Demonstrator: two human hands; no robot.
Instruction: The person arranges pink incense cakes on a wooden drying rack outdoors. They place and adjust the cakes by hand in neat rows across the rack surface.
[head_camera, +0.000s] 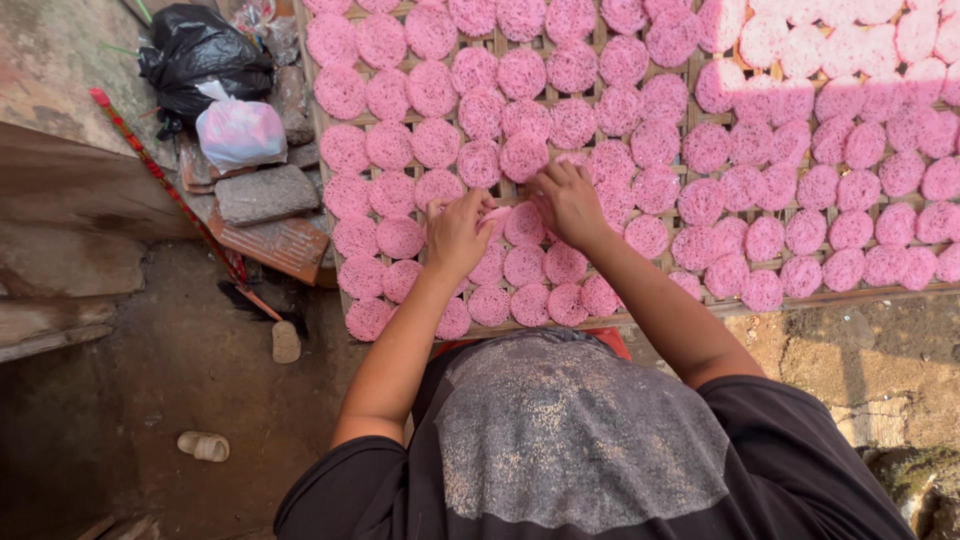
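Head view | bamboo rack (690, 90) on dirt ground (200, 400) | left hand (455, 235), right hand (568, 200) pinching pink discs (525, 225)

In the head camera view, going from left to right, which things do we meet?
Red striped stick → black plastic bag → grey stone block → left hand → right hand → sunlit pink discs at the far right of the bamboo rack.

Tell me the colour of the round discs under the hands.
Pink discs, lacy in texture; the head view shows them best.

pink discs (525, 225) partly under hands (457, 235), rack (690, 75) cropped
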